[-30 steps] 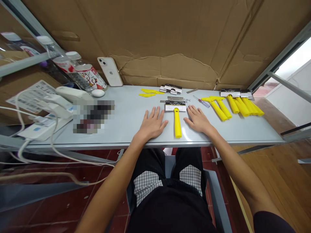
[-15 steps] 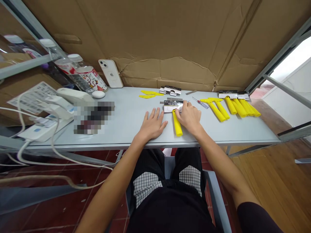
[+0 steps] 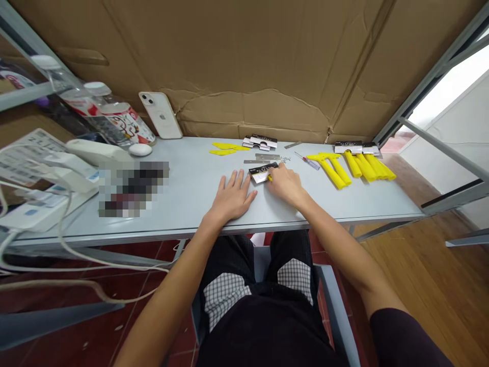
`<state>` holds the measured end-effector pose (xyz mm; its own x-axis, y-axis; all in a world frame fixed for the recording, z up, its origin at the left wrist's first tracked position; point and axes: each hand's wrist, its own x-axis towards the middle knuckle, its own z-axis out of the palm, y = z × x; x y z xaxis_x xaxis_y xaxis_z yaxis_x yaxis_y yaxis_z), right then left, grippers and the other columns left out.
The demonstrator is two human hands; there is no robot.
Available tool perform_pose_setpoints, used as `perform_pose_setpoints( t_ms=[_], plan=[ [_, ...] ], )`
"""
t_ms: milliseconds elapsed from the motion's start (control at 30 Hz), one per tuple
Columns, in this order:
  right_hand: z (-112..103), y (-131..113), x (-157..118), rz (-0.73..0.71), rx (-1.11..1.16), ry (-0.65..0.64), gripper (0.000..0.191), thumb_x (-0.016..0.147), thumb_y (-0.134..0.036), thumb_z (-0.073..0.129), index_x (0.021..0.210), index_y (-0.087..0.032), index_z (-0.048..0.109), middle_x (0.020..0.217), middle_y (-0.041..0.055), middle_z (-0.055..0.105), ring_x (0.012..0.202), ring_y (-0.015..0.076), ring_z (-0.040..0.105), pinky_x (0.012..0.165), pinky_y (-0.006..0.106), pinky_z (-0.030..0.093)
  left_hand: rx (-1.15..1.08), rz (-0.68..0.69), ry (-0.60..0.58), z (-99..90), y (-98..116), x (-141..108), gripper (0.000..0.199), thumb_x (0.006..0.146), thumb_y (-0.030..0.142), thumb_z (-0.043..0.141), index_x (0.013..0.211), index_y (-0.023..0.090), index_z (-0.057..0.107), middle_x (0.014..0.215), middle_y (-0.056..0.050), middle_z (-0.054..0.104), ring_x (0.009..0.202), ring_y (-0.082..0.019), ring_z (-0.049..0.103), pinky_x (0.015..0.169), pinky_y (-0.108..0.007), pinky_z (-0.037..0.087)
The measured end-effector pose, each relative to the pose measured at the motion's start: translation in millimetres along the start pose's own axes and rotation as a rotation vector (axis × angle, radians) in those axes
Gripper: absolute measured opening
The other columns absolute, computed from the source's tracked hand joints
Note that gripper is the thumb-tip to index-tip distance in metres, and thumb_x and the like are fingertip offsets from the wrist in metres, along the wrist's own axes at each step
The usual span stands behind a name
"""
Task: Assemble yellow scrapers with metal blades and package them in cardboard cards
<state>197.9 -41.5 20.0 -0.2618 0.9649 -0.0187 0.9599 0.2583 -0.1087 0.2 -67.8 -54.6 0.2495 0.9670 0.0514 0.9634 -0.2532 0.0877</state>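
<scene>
My left hand point(image 3: 233, 198) lies flat on the grey table with its fingers spread, holding nothing. Its fingertips are close to the black-and-white card sleeve point(image 3: 262, 172) on the head of a yellow-handled scraper. My right hand point(image 3: 286, 184) is closed around that scraper's handle and hides most of it; only a bit of yellow shows beside the thumb. Just behind the sleeve are flat metal blades point(image 3: 263, 159) and a small pile of screws point(image 3: 285, 159). A screwdriver point(image 3: 307, 160) with a clear handle lies to the right of them.
Bare yellow scraper handles point(image 3: 331, 171) and sleeved scrapers point(image 3: 369, 165) lie at the right. Card sleeves point(image 3: 260, 141) and thin yellow pieces point(image 3: 228, 148) are at the back. A phone point(image 3: 161, 116) leans on the cardboard wall point(image 3: 229, 56). Bottles point(image 3: 128, 122), a mouse point(image 3: 140, 149) and cables stand left.
My right hand has moved slightly left and turned the scraper, so its sleeve now tilts and the handle is hidden under the hand. The blades behind are uncovered. My left hand stays flat.
</scene>
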Motion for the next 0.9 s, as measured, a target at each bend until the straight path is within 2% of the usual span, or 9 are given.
perform_pose_setpoints(
  t_ms=[167, 300, 367, 433, 533, 600, 667, 767, 900],
  plan=[
    [-14, 32, -19, 0.009, -0.076, -0.014, 0.039, 0.102, -0.021, 0.049, 0.131, -0.021, 0.076, 0.131, 0.0203, 0.067, 0.107, 0.0369, 0.072, 0.09, 0.048, 0.056, 0.015, 0.004, -0.009, 0.2, -1, 1, 0.078, 0.114, 0.054, 0.02, 0.176, 0.009, 0.032, 0.186, -0.018, 0.018, 0.173, -0.038, 0.014, 0.137, -0.064, 0.012],
    [-50, 77, -21, 0.124, -0.155, 0.098, 0.04, 0.105, -0.021, 0.046, 0.128, -0.016, 0.078, 0.13, 0.0251, 0.066, 0.11, 0.0417, 0.071, 0.094, 0.053, 0.054, 0.011, 0.005, -0.014, 0.4, -1, 1, 0.078, 0.114, 0.054, 0.021, 0.176, 0.008, 0.033, 0.186, -0.018, 0.017, 0.173, -0.039, 0.014, 0.137, -0.064, 0.012],
    [-71, 113, -12, 0.199, -0.183, 0.181, 0.038, 0.105, -0.025, 0.05, 0.129, -0.015, 0.077, 0.132, 0.0266, 0.064, 0.115, 0.0442, 0.069, 0.098, 0.057, 0.053, 0.01, 0.005, -0.001, 1.0, -2, 1, 0.077, 0.114, 0.054, 0.022, 0.176, 0.009, 0.035, 0.186, -0.018, 0.019, 0.173, -0.039, 0.016, 0.137, -0.064, 0.014],
    [-89, 159, 3, 0.289, -0.243, 0.255, 0.038, 0.103, -0.026, 0.054, 0.13, -0.012, 0.076, 0.132, 0.0282, 0.064, 0.119, 0.046, 0.067, 0.098, 0.058, 0.054, 0.01, 0.007, 0.012, 1.6, -2, 0, 0.076, 0.114, 0.053, 0.023, 0.175, 0.011, 0.036, 0.185, -0.018, 0.021, 0.173, -0.039, 0.017, 0.137, -0.064, 0.015],
    [-101, 234, 30, 0.428, -0.307, 0.309, 0.041, 0.1, -0.027, 0.059, 0.135, -0.009, 0.074, 0.135, 0.0294, 0.065, 0.122, 0.0437, 0.067, 0.098, 0.055, 0.057, 0.013, 0.008, 0.017, 1.8, -2, 0, 0.076, 0.114, 0.054, 0.024, 0.175, 0.01, 0.036, 0.185, -0.019, 0.021, 0.172, -0.039, 0.019, 0.137, -0.064, 0.015],
    [-99, 277, 44, 0.515, -0.304, 0.297, 0.042, 0.098, -0.024, 0.063, 0.136, -0.01, 0.073, 0.139, 0.0287, 0.065, 0.123, 0.0414, 0.068, 0.1, 0.051, 0.057, 0.017, 0.008, 0.009, 1.5, -2, 0, 0.077, 0.114, 0.054, 0.023, 0.175, 0.009, 0.036, 0.185, -0.019, 0.021, 0.172, -0.04, 0.018, 0.137, -0.065, 0.015],
    [-91, 308, 53, 0.575, -0.291, 0.287, 0.042, 0.096, -0.02, 0.065, 0.135, -0.007, 0.074, 0.14, 0.031, 0.064, 0.122, 0.0423, 0.069, 0.099, 0.051, 0.057, 0.02, 0.01, 0.002, 1.2, -2, 0, 0.077, 0.114, 0.054, 0.023, 0.175, 0.008, 0.036, 0.185, -0.019, 0.02, 0.172, -0.04, 0.017, 0.137, -0.065, 0.015],
    [-72, 333, 59, 0.652, -0.259, 0.283, 0.044, 0.096, -0.019, 0.067, 0.137, -0.004, 0.073, 0.142, 0.0335, 0.062, 0.121, 0.0421, 0.07, 0.098, 0.05, 0.057, 0.022, 0.013, 0.006, 1.6, -2, -1, 0.076, 0.114, 0.054, 0.024, 0.174, 0.009, 0.037, 0.185, -0.019, 0.021, 0.172, -0.039, 0.018, 0.137, -0.064, 0.014],
    [-47, 353, 58, 0.66, -0.184, 0.293, 0.051, 0.097, -0.026, 0.073, 0.144, -0.008, 0.067, 0.14, 0.0329, 0.062, 0.121, 0.04, 0.067, 0.096, 0.048, 0.053, 0.017, 0.015, 0.019, 2.6, -3, -1, 0.076, 0.114, 0.054, 0.024, 0.174, 0.01, 0.038, 0.185, -0.019, 0.022, 0.173, -0.039, 0.018, 0.137, -0.064, 0.015]
  ],
)
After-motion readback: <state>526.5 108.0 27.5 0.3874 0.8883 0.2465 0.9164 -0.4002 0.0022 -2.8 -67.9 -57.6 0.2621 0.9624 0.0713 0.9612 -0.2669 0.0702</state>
